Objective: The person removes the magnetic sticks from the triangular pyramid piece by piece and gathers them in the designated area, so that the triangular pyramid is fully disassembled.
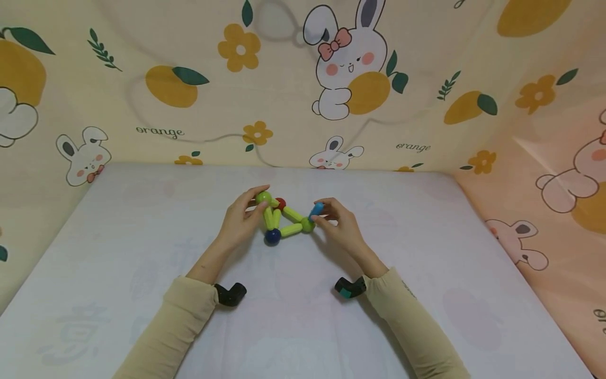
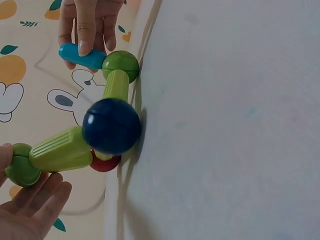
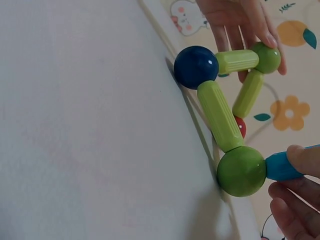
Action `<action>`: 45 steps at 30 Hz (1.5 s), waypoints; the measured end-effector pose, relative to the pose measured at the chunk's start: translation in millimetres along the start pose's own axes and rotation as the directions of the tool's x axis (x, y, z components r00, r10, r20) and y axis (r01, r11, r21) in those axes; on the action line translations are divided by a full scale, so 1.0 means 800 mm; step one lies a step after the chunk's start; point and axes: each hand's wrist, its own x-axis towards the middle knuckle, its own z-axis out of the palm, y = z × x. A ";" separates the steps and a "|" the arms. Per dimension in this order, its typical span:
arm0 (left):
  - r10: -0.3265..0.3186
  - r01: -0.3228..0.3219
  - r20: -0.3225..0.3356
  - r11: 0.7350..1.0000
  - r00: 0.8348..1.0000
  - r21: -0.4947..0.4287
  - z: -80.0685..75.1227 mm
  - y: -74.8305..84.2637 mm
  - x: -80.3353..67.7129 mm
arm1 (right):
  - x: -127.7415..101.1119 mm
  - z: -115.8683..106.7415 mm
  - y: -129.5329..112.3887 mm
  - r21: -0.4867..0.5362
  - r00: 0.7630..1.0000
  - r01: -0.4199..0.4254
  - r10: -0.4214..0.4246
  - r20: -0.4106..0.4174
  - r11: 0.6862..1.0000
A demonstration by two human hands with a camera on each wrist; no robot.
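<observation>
A small frame of light-green rods (image 1: 291,230) and balls stands on the white table (image 1: 142,252). Its dark blue ball (image 1: 272,236) rests on the surface, and a red ball (image 1: 281,203) sits behind. My left hand (image 1: 258,202) pinches the raised green ball (image 1: 263,198) at the top left; in the left wrist view the thumb and fingers (image 2: 37,200) lie around that ball (image 2: 20,165). My right hand (image 1: 321,213) pinches a blue rod (image 1: 316,209) whose end meets the right green ball (image 1: 307,225). The right wrist view shows that joint, blue rod (image 3: 282,166) against green ball (image 3: 241,171).
A cloth printed with rabbits and oranges (image 1: 350,79) walls the table at the back and both sides. Black wrist cameras (image 1: 230,293) sit on both forearms. Bare white tabletop (image 1: 293,326) lies between my arms and out to the left and right.
</observation>
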 end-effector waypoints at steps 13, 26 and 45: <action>-0.010 0.010 -0.012 1.000 1.000 0.027 -0.009 -0.004 -0.004 | -0.001 -0.007 0.004 -0.021 0.999 -0.034 0.034 -0.010 0.999; -0.074 0.074 0.002 0.996 0.997 0.050 -0.013 -0.009 -0.008 | -0.006 -0.019 -0.006 0.015 0.995 -0.099 0.099 -0.016 0.995; -0.118 0.114 0.034 0.988 0.992 0.108 -0.017 -0.013 -0.010 | -0.010 -0.033 0.017 -0.030 0.991 -0.135 0.135 -0.016 0.990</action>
